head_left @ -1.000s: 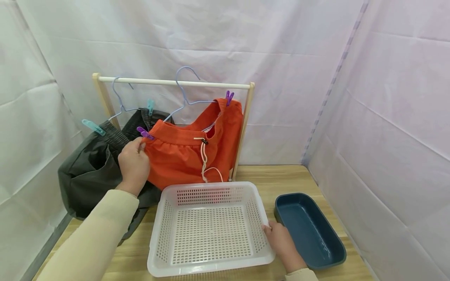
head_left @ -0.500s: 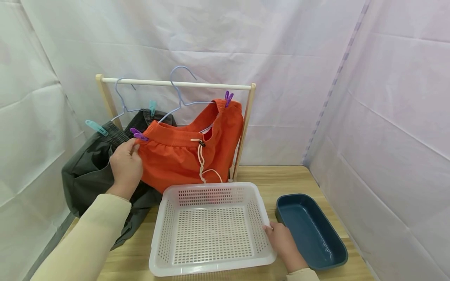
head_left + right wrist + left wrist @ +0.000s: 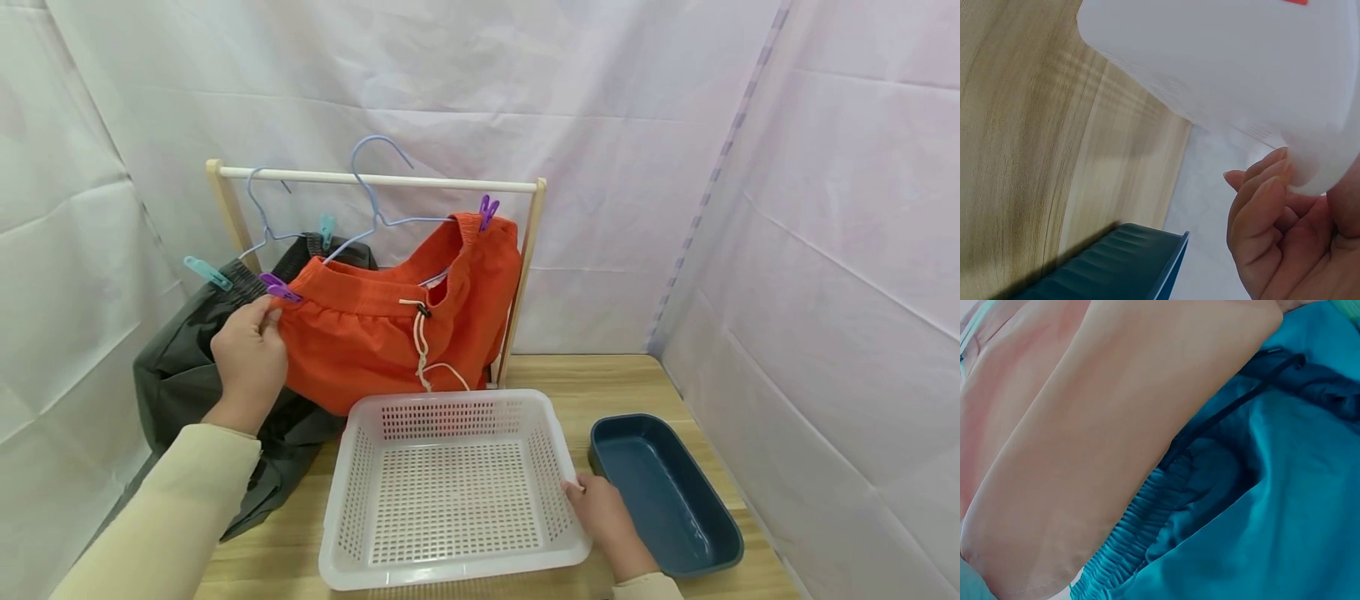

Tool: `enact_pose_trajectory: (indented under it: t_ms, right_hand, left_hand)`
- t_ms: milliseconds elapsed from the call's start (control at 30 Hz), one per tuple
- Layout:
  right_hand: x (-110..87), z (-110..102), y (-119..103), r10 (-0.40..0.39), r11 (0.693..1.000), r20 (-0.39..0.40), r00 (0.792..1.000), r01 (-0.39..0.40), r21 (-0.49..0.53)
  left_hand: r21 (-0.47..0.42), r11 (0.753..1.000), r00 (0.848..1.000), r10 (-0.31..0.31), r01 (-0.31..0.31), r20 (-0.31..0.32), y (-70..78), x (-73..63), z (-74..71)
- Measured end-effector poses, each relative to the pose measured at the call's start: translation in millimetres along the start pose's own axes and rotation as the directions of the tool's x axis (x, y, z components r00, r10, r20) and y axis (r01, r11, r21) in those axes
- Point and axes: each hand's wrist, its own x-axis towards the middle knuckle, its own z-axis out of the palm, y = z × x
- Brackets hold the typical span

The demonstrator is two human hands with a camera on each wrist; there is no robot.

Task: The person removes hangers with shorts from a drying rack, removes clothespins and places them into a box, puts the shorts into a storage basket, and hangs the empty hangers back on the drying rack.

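Observation:
My left hand (image 3: pixel 251 354) pinches the orange shorts (image 3: pixel 360 342) by the left end of their waistband, just under a purple clothespin (image 3: pixel 279 287). Another purple clothespin (image 3: pixel 489 211) clips the shorts' right end. They hang from a light blue hanger (image 3: pixel 375 208), and a cream drawstring dangles at the front. With my right hand (image 3: pixel 600 512) I grip the right side of a white perforated basket (image 3: pixel 450 575). The right wrist view shows those fingers curled at the corner of the basket (image 3: pixel 1210 56). Gathered blue-green cloth (image 3: pixel 1297 506) fills much of the left wrist view.
Dark grey trousers (image 3: pixel 180 392) hang on a second hanger (image 3: pixel 264 225) with turquoise clothespins (image 3: pixel 207 272). The wooden rack's white rail (image 3: pixel 450 181) spans the back. A dark blue tray (image 3: pixel 652 492) stands right of the basket on the wooden table (image 3: pixel 577 375).
My left hand has drawn the shorts' left end leftward, spreading the waistband; the hanger's hook has shifted left as well. My right hand stays on the basket.

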Motion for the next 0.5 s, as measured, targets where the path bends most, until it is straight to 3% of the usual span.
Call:
enact_pose_trajectory:
  t_ms: [500]
  right_hand:
    - [2.3,1.7,2.1,-0.005,1.0,-0.008,1.0,0.005,-0.026]
  left_hand:
    - [-0.008,1.0,0.999,0.013,-0.014,-0.046,10.6,3.5,-16.8]
